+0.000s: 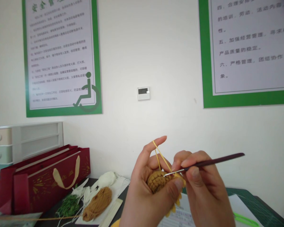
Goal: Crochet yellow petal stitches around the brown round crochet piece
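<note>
My left hand point(151, 186) is closed round a crocheted piece point(156, 181), brown in the middle with yellow scalloped edging. A strand of yellow yarn point(162, 155) loops over my raised left index finger and runs down to the piece. In my right hand point(201, 179) is a crochet hook point(215, 160) with a dark handle, pinched between thumb and fingers. Its metal tip lies against the top of the piece, by the yellow edge. Part of the piece is hidden behind my left thumb and palm.
At the left, dark red gift bags point(49, 179) stand before a drawer unit point(40, 135). Brown yarn point(98, 203), green yarn point(68, 205) and white yarn point(107, 179) lie near a ruler point(111, 212). Behind my hands are printed paper point(180, 214), a green cutting mat point(257, 206) and a bright green tool point(245, 219).
</note>
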The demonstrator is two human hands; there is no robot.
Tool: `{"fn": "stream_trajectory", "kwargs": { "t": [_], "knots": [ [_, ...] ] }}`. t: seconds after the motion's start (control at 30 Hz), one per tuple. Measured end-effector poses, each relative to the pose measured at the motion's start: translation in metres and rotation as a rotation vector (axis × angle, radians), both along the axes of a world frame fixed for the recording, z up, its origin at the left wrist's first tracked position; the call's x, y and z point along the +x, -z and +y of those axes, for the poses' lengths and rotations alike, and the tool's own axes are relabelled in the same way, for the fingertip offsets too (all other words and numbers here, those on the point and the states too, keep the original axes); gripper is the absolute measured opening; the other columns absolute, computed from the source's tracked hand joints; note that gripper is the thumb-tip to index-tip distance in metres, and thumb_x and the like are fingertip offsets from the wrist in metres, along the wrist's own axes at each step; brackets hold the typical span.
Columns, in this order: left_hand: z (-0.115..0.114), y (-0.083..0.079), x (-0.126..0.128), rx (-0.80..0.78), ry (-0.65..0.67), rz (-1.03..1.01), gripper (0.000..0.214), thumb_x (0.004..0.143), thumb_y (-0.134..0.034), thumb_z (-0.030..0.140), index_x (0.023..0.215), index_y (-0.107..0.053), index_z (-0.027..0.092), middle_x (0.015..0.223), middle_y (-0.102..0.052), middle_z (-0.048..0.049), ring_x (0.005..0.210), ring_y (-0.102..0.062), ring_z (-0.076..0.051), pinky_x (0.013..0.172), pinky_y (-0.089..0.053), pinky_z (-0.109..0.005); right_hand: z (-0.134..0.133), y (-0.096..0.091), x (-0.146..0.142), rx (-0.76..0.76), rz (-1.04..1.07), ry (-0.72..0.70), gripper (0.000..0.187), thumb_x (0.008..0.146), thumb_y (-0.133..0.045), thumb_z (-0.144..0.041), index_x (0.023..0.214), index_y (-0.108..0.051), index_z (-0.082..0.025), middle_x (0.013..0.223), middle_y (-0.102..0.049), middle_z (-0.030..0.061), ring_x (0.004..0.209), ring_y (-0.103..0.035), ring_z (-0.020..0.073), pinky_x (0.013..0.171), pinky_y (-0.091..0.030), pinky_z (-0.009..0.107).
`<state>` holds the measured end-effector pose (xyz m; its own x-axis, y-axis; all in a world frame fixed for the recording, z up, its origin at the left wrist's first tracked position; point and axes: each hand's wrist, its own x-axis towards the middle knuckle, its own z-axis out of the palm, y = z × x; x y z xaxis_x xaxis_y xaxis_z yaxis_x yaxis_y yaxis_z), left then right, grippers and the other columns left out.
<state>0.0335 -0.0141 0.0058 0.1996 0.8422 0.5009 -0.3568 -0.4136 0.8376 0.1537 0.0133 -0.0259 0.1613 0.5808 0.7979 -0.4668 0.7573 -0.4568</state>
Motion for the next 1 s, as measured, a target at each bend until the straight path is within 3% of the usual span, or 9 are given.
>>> {"fn": "stream_trajectory", "kwargs": {
  "t": [0.17,0.27,0.37,0.53,0.67,1.0],
  "knots": [
    [-0.002,-0.003,0.003,-0.03,-0.024,-0.018,0.069,0.075,-0.086,0.018,0.137,-0.059,0.031,0.086,-0.062,0.0019,0.065,-0.056,-0.011,0.058,-0.043,-0.023,0.002,0.001,0.006,-0.01,0.055,0.114,0.011,0.098,-0.063,-0.035,0.092,-0.068,-0.028,0.083,-0.068,0.0006,0.07,-0.06,0.0128,0.061,-0.05,0.024],
    [-0.001,-0.004,0.003,-0.041,-0.031,-0.04,0.068,0.072,-0.088,0.014,0.133,-0.061,0.028,0.085,-0.064,0.0019,0.061,-0.054,-0.009,0.055,-0.044,-0.022,0.002,-0.002,0.011,-0.086,0.057,0.085,0.011,0.097,-0.064,-0.036,0.093,-0.067,-0.026,0.082,-0.069,-0.0003,0.05,-0.048,0.0064,0.045,-0.037,0.02],
    [0.001,-0.004,0.002,-0.03,-0.046,-0.039,0.068,0.072,-0.087,0.013,0.133,-0.06,0.026,0.083,-0.064,0.0024,0.06,-0.053,-0.008,0.055,-0.044,-0.021,0.002,-0.003,0.015,-0.13,0.022,0.02,0.012,0.098,-0.064,-0.036,0.094,-0.066,-0.025,0.083,-0.07,-0.0006,0.039,-0.039,0.001,0.038,-0.026,0.018],
    [0.004,-0.002,0.004,0.042,-0.123,0.008,0.064,0.076,-0.083,0.012,0.134,-0.059,0.026,0.083,-0.067,0.0017,0.061,-0.054,-0.009,0.055,-0.041,-0.022,-0.002,-0.004,0.023,-0.169,-0.051,-0.035,0.015,0.099,-0.062,-0.038,0.095,-0.064,-0.024,0.084,-0.072,0.001,0.034,-0.045,0.0,0.031,-0.021,0.013],
    [0.003,-0.003,0.006,0.026,-0.112,-0.012,0.066,0.074,-0.087,0.015,0.133,-0.059,0.025,0.083,-0.068,0.0014,0.063,-0.056,-0.01,0.055,-0.042,-0.022,-0.003,-0.003,0.027,-0.134,-0.082,-0.025,0.014,0.1,-0.06,-0.038,0.099,-0.06,-0.024,0.087,-0.071,0.0036,0.038,-0.059,0.006,0.028,-0.025,0.01],
    [0.002,-0.005,0.001,-0.062,-0.02,-0.088,0.064,0.073,-0.088,0.014,0.131,-0.063,0.022,0.084,-0.075,-0.0024,0.068,-0.063,-0.013,0.062,-0.048,-0.023,0.0,-0.002,0.039,0.062,-0.233,0.024,0.013,0.106,-0.043,-0.029,0.108,-0.055,-0.03,0.095,-0.069,0.0038,0.057,-0.074,0.0144,0.031,-0.043,0.013]
  ]
}}
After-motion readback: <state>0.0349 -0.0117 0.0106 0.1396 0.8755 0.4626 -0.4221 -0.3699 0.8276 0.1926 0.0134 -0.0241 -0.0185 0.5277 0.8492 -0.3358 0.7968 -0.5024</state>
